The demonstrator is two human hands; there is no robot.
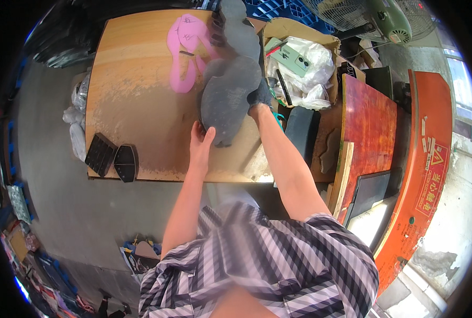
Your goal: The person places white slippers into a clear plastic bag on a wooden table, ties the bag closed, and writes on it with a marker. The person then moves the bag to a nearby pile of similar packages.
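Observation:
Dark grey, flat sole-shaped pieces [229, 98] lie between my hands over the wooden table; they look stacked or overlapping. My left hand [201, 139] is at the lower left edge of the near piece, thumb on the near side and fingers partly hidden. On the right edge, my right hand [261, 96], in a dark glove, grips the same piece, its fingers mostly behind it. Further grey pieces [240, 34] reach to the table's far edge. To their left lie pink sole-shaped sheets [185, 50] with dark marks.
Two black ribbed blocks [101, 153] sit at the near left corner of the table [135, 106]. A cardboard box [328, 45] at right holds crumpled plastic, a green phone [288, 58] and a black marker [283, 87]. A fan [387, 21] stands behind; an orange panel [426, 159] rises at right.

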